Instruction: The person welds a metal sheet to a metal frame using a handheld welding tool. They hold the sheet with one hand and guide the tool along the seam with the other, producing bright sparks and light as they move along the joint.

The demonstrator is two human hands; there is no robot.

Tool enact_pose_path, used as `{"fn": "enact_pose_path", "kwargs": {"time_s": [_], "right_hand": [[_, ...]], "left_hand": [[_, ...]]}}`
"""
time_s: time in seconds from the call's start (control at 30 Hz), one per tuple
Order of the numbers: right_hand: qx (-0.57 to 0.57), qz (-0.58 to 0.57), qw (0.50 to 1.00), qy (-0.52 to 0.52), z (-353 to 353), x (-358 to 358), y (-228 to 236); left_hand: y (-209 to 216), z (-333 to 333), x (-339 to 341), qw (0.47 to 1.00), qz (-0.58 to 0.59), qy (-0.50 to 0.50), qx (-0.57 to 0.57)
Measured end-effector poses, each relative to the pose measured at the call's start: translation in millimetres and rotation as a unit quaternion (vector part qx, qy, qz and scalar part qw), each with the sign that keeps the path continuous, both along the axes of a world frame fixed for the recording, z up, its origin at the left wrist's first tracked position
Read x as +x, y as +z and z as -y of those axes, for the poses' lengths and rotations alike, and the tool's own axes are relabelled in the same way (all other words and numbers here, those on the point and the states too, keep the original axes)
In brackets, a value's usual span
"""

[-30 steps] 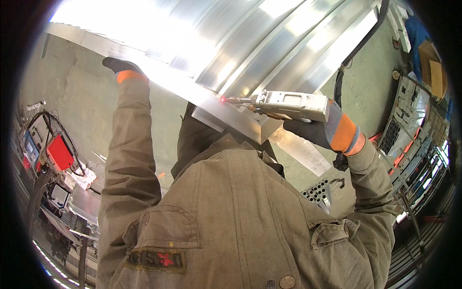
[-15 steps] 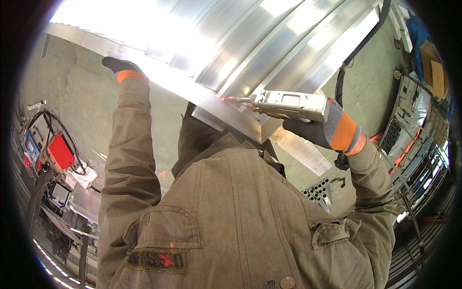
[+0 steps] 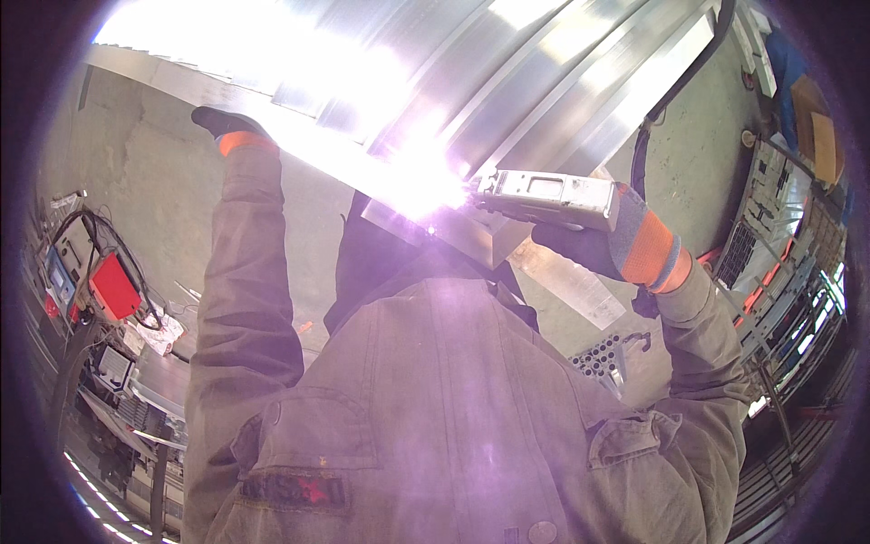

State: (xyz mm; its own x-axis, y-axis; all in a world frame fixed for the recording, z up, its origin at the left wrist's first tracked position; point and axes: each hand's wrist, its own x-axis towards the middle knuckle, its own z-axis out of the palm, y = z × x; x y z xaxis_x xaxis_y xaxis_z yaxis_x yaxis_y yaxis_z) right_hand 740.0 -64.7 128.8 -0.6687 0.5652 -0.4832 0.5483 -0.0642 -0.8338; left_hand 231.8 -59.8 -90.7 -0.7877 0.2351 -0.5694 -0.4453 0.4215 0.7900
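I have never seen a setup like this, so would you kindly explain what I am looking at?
There is no robot: a person works with two gloved hands, seen from a wide fisheye camera worn on the head and looking down, so straight edges bend. The right hand holds a silvery, box-shaped metal tool. A white-violet glare at its front end hides the spot it points at. The left hand is by the long edge of a large, silvery, ribbed metal panel; I cannot tell whether it grips anything. Off to the left is a red, box-shaped unit.
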Motion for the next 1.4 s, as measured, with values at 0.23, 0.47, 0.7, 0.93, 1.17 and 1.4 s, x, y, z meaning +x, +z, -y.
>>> {"fn": "enact_pose_path", "kwargs": {"time_s": [0.23, 0.47, 0.7, 0.93, 1.17, 1.4], "right_hand": [[-0.04, 0.022, 0.999, -0.006, -5, -7, 10], [0.021, 0.033, 0.999, 0.033, -7, -8, 8], [-0.133, -0.007, 0.985, -0.107, 4, 3, -3], [0.011, 0.032, 0.999, 0.02, -5, 13, 8], [0.023, 0.03, 0.999, 0.029, -11, 9, 14], [-0.006, 0.052, 0.998, 0.024, -6, 12, 9]], "left_hand": [[0, 1, -1, 1.0, 0.001, 0.0, 0.004], [-5, 2, 1, 1.0, 0.012, 0.005, 0.002], [-7, 2, 0, 1.0, 0.009, 0.004, -0.002], [-7, 1, 0, 1.0, -0.01, 0.001, -0.002], [-4, 1, -3, 0.999, -0.043, -0.002, 0.0], [-3, 1, -4, 0.999, -0.053, -0.006, 0.0]]}}
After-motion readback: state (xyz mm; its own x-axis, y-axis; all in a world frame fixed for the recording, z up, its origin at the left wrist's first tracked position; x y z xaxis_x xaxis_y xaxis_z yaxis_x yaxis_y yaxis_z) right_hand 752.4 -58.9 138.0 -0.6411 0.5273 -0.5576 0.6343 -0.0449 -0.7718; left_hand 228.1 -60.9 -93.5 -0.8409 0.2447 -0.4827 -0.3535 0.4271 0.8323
